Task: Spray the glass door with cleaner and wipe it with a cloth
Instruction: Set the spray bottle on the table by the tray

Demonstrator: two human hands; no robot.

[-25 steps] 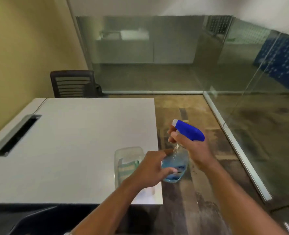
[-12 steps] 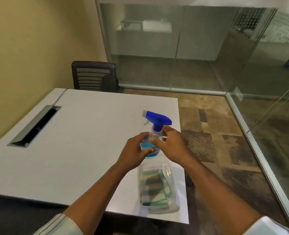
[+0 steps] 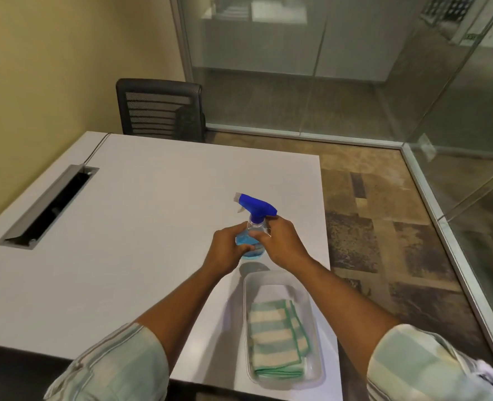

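A clear spray bottle (image 3: 254,224) with blue liquid and a blue trigger head stands upright on the white table (image 3: 123,227), near its right edge. My left hand (image 3: 227,250) wraps the bottle's body from the left. My right hand (image 3: 282,244) grips it from the right, fingers at the neck. Nearer to me, a clear plastic tray (image 3: 314,337) holds a folded green-and-white striped cloth (image 3: 277,340). Glass walls (image 3: 470,140) stand to the right and at the back.
A black mesh chair (image 3: 158,110) stands at the table's far side against the yellow wall. A metal cable slot (image 3: 48,206) is sunk into the table at the left. Patterned carpet (image 3: 378,227) lies between the table and the glass, edged by a metal floor rail (image 3: 453,235).
The bottle has come from mid-air beside the table's edge onto the tabletop, beyond the tray. Both hands stay on it. My view has tilted down and left.
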